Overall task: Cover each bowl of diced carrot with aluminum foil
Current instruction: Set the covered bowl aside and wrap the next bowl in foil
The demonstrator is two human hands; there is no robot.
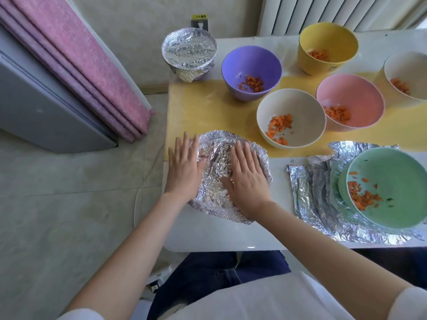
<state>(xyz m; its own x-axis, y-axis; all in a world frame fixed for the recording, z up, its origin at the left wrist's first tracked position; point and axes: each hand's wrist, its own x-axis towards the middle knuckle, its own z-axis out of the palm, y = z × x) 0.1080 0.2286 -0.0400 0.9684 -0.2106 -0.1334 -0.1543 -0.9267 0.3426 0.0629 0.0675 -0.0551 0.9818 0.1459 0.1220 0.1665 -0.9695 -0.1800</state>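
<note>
A bowl wrapped in crumpled aluminum foil [216, 167] sits at the table's near left corner. My left hand [184, 167] lies flat on its left side and my right hand [246, 174] presses flat on its top, fingers straight. A second foil-covered bowl [189, 51] stands at the far left. Uncovered bowls holding diced carrot are the purple bowl [251, 68], yellow bowl [327, 46], cream bowl [291, 117], pink bowl [350, 101], a white bowl [407, 75] at the right edge, and a green bowl [390, 185] resting on a loose foil sheet [316, 197].
The white table [221, 236] has a yellow mat [198, 109] under the far bowls; its left edge drops to the tiled floor. A pink curtain [76, 65] and grey appliance [34, 107] stand at the left. A radiator is behind the table.
</note>
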